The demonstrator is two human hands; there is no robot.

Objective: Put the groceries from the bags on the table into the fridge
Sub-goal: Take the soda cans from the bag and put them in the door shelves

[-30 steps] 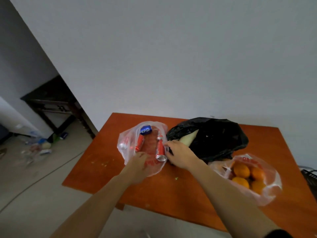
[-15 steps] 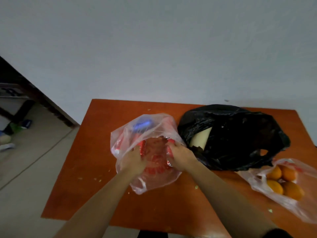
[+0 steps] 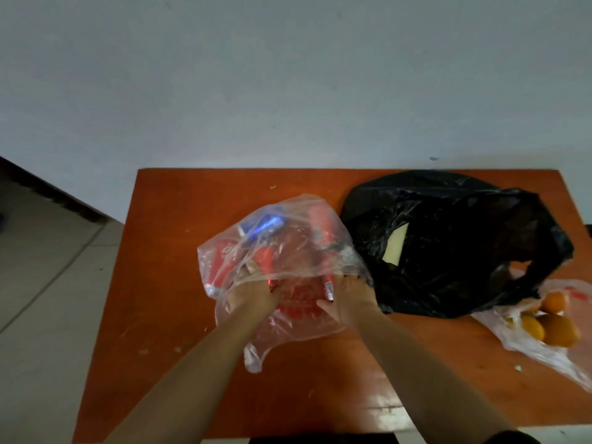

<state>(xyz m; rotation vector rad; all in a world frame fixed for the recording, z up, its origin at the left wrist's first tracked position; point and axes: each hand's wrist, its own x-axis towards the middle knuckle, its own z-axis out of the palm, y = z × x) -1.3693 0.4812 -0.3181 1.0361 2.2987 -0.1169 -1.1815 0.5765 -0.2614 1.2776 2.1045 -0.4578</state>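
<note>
Both hands, left and right, grip the mouth of the clear plastic bag at mid-desk, pulling it apart. Inside, red cans lie with long axes toward 1 o'clock beside a blue pack; their white lettering and the bag's red print are unreadable. At 3 o'clock sits a black bag, then a bag of oranges.
</note>
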